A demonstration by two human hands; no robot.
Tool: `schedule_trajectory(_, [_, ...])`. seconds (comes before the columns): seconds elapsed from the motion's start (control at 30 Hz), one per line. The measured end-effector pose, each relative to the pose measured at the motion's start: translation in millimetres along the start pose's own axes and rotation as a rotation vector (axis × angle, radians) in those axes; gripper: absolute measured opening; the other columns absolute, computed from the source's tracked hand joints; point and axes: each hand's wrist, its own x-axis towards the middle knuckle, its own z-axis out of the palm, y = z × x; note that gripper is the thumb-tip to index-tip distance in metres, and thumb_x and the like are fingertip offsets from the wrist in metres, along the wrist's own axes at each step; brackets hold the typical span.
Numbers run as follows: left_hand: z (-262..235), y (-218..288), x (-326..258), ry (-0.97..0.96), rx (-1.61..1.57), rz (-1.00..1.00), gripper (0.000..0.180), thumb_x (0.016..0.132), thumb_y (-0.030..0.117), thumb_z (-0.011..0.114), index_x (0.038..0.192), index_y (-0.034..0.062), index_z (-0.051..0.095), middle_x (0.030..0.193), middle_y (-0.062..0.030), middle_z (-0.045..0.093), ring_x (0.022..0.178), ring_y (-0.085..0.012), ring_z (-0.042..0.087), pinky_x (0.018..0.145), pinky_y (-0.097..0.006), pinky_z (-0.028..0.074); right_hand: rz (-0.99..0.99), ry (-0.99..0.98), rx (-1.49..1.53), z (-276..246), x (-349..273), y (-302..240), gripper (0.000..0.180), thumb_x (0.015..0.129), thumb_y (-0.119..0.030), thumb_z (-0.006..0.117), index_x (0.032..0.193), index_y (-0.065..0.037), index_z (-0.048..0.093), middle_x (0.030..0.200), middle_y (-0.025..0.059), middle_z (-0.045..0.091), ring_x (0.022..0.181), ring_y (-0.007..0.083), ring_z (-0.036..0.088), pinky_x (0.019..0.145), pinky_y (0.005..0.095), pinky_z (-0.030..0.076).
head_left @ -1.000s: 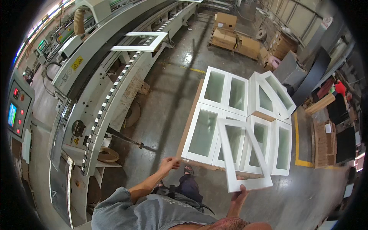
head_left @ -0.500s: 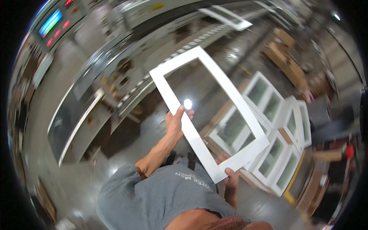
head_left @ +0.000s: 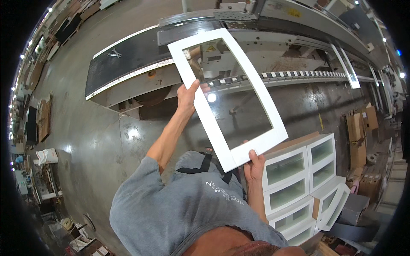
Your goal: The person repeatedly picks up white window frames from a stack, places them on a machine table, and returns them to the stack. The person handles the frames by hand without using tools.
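Observation:
A white rectangular door frame (head_left: 256, 147) is held tilted in front of me, its far end over the machine's edge. A bright round spot shows within its middle opening; whether clear glass fills it I cannot tell. My left hand (head_left: 186, 99) grips the left long side, thumb on top and fingertips behind, visible through the opening. Around the near short side, close to its right corner, my right hand (head_left: 255, 166) is closed, thumb on the face. Most of that hand's fingers are hidden beneath the frame.
White frames with greenish panes (head_left: 308, 167) lie stacked at lower right. Ahead stands a long machine with a black table (head_left: 128, 57), wrenches (head_left: 113, 53) on it, and a toothed track (head_left: 299, 75). Another white frame (head_left: 345, 64) rests farther right. Cardboard (head_left: 356, 138) stands at the right.
My view has swung, so the machine's black table now lies ahead and the stack sits lower. The frame appears higher in view, still in both hands.

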Motion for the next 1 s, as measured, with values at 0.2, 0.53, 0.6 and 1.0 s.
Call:
schedule_trajectory(0.2, [-17.5,24.1,96.3,-0.058,0.030,-0.009,0.028,0.091,0.012,0.061,0.105,-0.0088,0.050,0.100,-0.0279,0.063,0.080,-0.0324,0.069,0.059,-0.037,0.059,-0.045,-0.037,0.025,46.0,66.0,47.4,0.044,0.084,-0.008,0.070,0.123,0.005,0.054,0.122,0.0177,0.060,0.110,0.0247,0.058,0.098,0.0385,0.047])
schedule_trajectory(0.53, [-45.1,31.5,202.2,-0.118,0.057,-0.040,0.032,0.092,0.012,0.060,0.109,-0.0122,0.049,0.102,-0.0286,0.062,0.082,-0.0333,0.069,0.062,-0.037,0.061,-0.073,0.022,0.093,102.9,124.1,88.8,0.036,0.082,-0.006,0.073,0.115,0.003,0.059,0.107,0.0066,0.063,0.096,0.0165,0.060,0.085,0.0299,0.047])
schedule_trajectory(0.6, [-45.9,33.5,214.7,-0.142,0.074,-0.046,0.031,0.092,0.013,0.060,0.108,-0.0120,0.049,0.100,-0.0276,0.063,0.082,-0.0338,0.069,0.064,-0.038,0.061,-0.100,0.048,0.101,103.1,131.1,99.3,0.031,0.084,-0.005,0.070,0.112,0.002,0.060,0.109,0.0084,0.064,0.098,0.0172,0.060,0.088,0.0306,0.049])
schedule_trajectory(1.0, [-43.7,42.8,231.5,-0.109,0.256,-0.079,0.037,0.098,0.019,0.052,0.114,-0.0144,0.048,0.102,-0.0269,0.064,0.084,-0.0324,0.069,0.062,-0.036,0.057,-0.093,0.075,-0.033,116.8,132.0,102.1,0.035,0.086,-0.021,0.071,0.107,0.004,0.061,0.098,0.0085,0.066,0.086,0.0169,0.063,0.078,0.0321,0.052])
